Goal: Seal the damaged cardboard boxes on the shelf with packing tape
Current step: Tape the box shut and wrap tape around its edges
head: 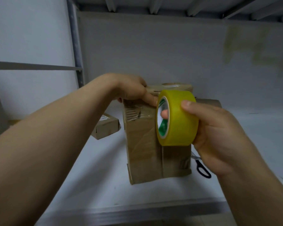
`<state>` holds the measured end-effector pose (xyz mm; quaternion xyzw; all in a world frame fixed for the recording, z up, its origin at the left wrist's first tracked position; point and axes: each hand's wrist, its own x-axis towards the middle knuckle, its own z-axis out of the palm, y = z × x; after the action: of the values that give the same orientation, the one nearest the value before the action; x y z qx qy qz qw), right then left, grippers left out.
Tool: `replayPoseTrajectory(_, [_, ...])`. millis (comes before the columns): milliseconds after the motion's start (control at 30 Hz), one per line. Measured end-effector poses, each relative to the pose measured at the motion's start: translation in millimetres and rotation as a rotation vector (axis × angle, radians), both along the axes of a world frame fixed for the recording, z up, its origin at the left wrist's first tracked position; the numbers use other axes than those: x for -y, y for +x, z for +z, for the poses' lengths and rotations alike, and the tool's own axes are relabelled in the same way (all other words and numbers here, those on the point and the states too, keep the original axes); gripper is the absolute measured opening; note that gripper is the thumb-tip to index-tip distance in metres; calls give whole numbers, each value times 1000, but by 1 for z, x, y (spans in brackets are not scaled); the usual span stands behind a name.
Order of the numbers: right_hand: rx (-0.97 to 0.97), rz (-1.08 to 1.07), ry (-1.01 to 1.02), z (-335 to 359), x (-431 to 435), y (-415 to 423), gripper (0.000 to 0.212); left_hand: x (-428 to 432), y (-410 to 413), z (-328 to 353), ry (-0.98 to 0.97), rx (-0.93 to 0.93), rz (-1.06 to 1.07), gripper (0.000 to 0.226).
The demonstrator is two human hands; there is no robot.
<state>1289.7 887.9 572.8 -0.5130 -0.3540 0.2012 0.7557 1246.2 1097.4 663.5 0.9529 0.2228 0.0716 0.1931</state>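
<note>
The roll is clamped in the fingers of the right hand — just right of the left hand, whose fingers are clamped over the top of the box.

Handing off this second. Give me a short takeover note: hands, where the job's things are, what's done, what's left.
Left hand: grips the top edge of the upright box, thumb pressed on its front face.
Right hand: holds the yellow tape roll against the box's upper front, one finger through the core.
Scissors lie on the shelf right of the box; a small box sits behind on the left.
Done: glossy tape seems to cover the torn upper front already.
Left: probably run and cut this strip, then check the small box.
</note>
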Motion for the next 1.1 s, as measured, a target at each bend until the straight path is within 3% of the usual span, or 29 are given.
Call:
replayPoseTrajectory(133, [-32,-1,17,-22,-4,-1,37,-3,2,-4,11,62,-19,57])
replayPoseTrajectory(300, [-37,25,24,-30,-10,0,42,-1,0,-5,32,94,-69,81])
replayPoseTrajectory(367, [-32,42,27,-28,-9,3,43,-1,-2,-3,130,112,-120,90])
replayPoseTrajectory(467, [-25,71,19,-25,-11,5,44,1,1,-8,506,184,-189,73])
replayPoseTrajectory(533, [-36,107,-5,-28,-15,3,43,3,2,-12,550,203,-221,60])
replayPoseTrajectory(600, [-37,133,-11,-33,-19,2,43,7,-5,-15,458,202,-212,57])
replayPoseTrajectory(633, [-40,133,-9,-35,-21,2,44,10,-11,-18,400,259,-203,55])
replayPoseTrajectory(700, [-59,130,5,-37,-23,3,45,18,-26,-28,312,569,-125,38])
replayPoseTrajectory(767, [-70,148,23,-38,-25,6,40,33,-39,-37,295,806,66,25])
replayPoseTrajectory(833, [-76,150,55,-40,-25,9,37,47,-50,-43,414,788,281,48])
replayPoseTrajectory(900, [-83,101,73,-39,-25,14,41,57,-60,-43,615,906,345,50])
replayPoseTrajectory(967, [-89,79,75,-37,-25,17,44,58,-60,-46,784,1029,261,41])
replayPoseTrajectory(1100, [-106,71,68,-35,-25,19,43,25,-35,-70,805,918,106,33])
